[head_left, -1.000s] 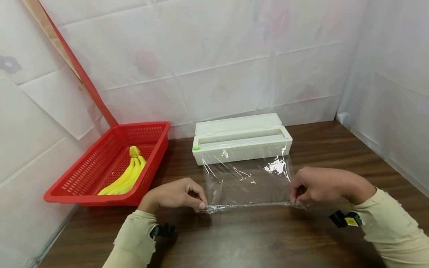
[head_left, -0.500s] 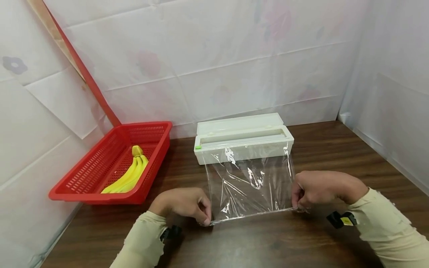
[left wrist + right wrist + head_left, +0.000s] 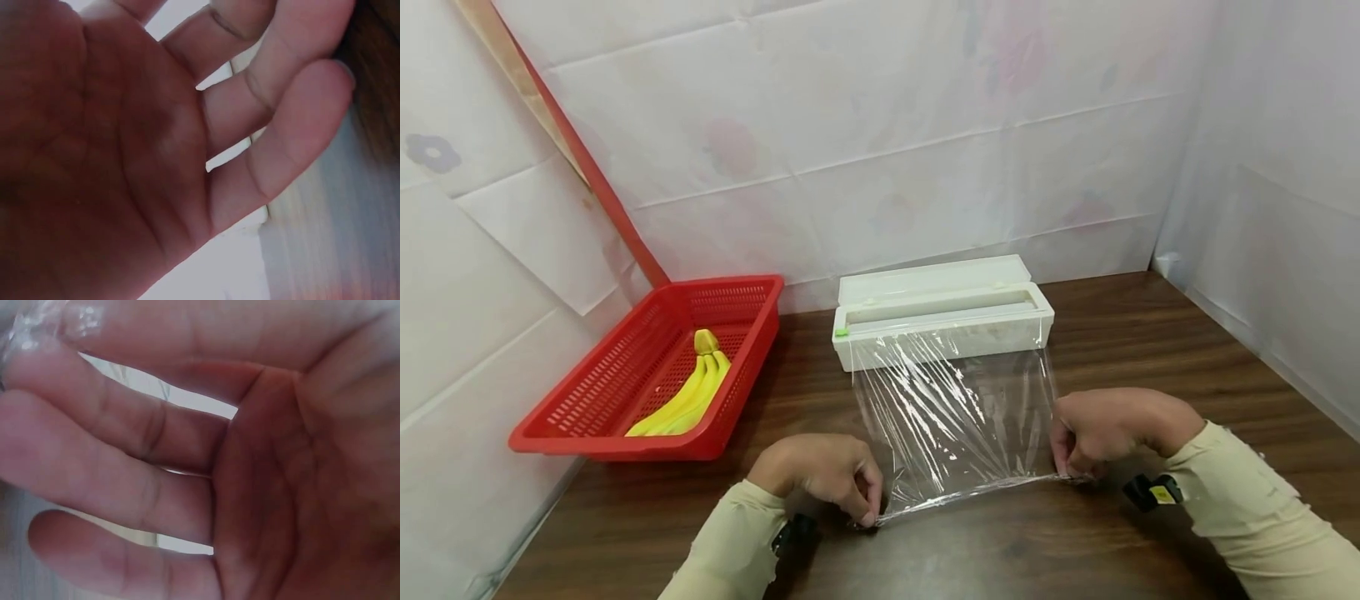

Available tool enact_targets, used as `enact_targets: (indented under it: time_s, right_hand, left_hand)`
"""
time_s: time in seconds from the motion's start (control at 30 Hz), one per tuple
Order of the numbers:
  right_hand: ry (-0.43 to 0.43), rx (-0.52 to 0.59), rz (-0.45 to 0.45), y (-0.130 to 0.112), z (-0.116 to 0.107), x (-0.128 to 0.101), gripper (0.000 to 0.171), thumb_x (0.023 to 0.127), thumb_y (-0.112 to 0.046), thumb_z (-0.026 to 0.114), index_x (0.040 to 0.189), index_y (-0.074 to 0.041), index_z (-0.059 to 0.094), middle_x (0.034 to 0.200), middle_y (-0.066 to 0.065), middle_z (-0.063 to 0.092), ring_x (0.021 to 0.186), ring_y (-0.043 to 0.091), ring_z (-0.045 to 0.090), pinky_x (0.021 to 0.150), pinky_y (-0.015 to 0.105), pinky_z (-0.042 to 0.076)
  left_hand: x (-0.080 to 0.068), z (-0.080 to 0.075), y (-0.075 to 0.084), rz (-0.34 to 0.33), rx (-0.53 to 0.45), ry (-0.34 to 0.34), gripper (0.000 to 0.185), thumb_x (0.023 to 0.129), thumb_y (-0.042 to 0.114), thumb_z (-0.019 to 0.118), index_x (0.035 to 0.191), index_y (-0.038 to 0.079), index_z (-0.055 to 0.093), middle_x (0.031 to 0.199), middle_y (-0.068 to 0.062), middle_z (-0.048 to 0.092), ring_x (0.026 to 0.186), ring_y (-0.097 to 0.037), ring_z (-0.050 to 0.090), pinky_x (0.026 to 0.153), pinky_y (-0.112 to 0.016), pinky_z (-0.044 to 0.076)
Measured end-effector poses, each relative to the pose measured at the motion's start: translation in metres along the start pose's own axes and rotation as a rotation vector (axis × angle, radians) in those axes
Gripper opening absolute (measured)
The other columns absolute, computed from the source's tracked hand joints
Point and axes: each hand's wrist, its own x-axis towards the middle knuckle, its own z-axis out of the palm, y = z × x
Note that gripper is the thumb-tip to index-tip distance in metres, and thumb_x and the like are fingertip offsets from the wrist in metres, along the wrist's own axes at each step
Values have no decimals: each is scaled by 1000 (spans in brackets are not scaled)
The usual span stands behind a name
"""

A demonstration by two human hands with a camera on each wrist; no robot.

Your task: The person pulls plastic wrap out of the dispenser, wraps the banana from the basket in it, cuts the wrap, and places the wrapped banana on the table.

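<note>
A clear sheet of cling film (image 3: 951, 412) stretches from a white dispenser box (image 3: 940, 312) toward me across the brown table. My left hand (image 3: 831, 477) pinches the film's near left corner, and my right hand (image 3: 1093, 433) pinches its near right corner. The film is taut, with diagonal wrinkles running toward the front edge. The dispenser's lid stands open behind its slot. The left wrist view is filled by my palm and fingers (image 3: 275, 119). The right wrist view shows my curled fingers (image 3: 125, 444) with a bit of film (image 3: 75, 322) at the fingertips.
A red plastic basket (image 3: 625, 400) holding a bunch of yellow bananas (image 3: 688, 392) sits at the left, against the wall. White sheeted walls close in the back, left and right. Bare dark wood table (image 3: 1000, 550) lies in front of my hands.
Both hands have drawn the film's front edge nearer to me, so more film is out of the dispenser. It is now stretched tighter, and the left hand has moved farther than the right.
</note>
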Motion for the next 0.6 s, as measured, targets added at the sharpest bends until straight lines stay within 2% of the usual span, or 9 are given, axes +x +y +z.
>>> enact_targets:
  time_s: [0.13, 0.3, 0.37, 0.53, 0.6]
  right_hand:
    - [-14, 8, 32, 0, 2, 1, 29, 74, 11, 62, 69, -16, 70, 62, -3, 63, 55, 11, 60, 53, 26, 49]
    - [-22, 4, 24, 0, 4, 4, 32, 71, 14, 56, 71, -16, 68, 66, -4, 63, 58, 10, 59, 53, 25, 47]
    - [-18, 5, -5, 0, 3, 5, 34, 69, 16, 53, 74, -16, 65, 69, -5, 60, 61, 10, 57, 53, 24, 45]
    - [13, -11, -109, 2, -1, 4, 35, 69, 15, 53, 79, -18, 60, 71, -8, 53, 63, 7, 50, 56, 22, 40]
    - [38, -36, -153, 4, -2, 1, 33, 70, 13, 55, 77, -19, 60, 69, -10, 51, 62, 5, 49, 55, 22, 40]
  left_hand:
    - [-1, 2, 8, -28, 115, 46, 21, 81, 13, 78, 68, 29, 73, 65, 18, 62, 67, 1, 54, 64, -22, 46]
    - [-4, 2, 24, 55, 315, 167, 26, 74, 10, 77, 61, 32, 69, 70, 24, 54, 69, 3, 49, 63, -18, 42]
    - [-6, 3, 29, 83, 350, 202, 28, 72, 10, 77, 59, 32, 68, 69, 25, 52, 68, 4, 49, 61, -17, 42]
    - [-9, 3, 37, 8, 359, 189, 29, 71, 12, 77, 58, 35, 66, 61, 26, 53, 62, 4, 50, 59, -20, 43]
    - [-8, 3, 38, -18, 371, 177, 28, 73, 13, 77, 60, 36, 66, 63, 27, 54, 64, 3, 51, 64, -23, 44]
